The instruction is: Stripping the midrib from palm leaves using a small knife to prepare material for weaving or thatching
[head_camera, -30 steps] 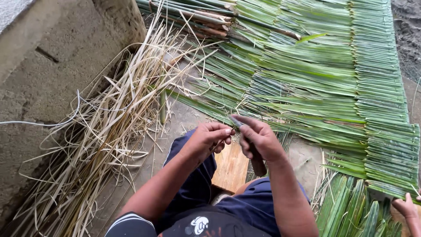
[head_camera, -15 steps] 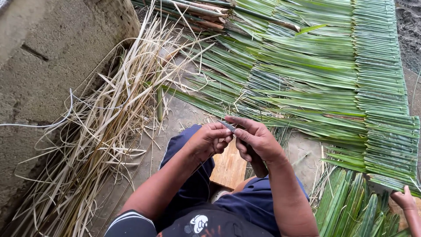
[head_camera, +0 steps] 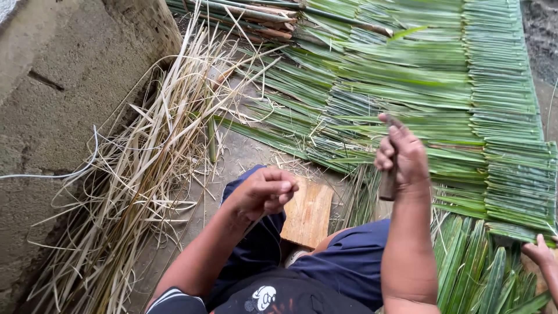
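Head view: the right hand (head_camera: 401,154), which a moment earlier met the left hand (head_camera: 261,192) over the lap, has lifted away to the right and now closes its fingers round a knife (head_camera: 387,180) with a brown handle, its blade hidden. The left hand is curled shut, pinching something too thin to identify. Stitched green palm leaves (head_camera: 430,99) span the far and right side, dry straw (head_camera: 145,174) lies left by a concrete wall (head_camera: 52,87), and bare floor with a wooden board (head_camera: 308,212) lies between; another person's hand (head_camera: 540,253) touches the leaves at the right edge.
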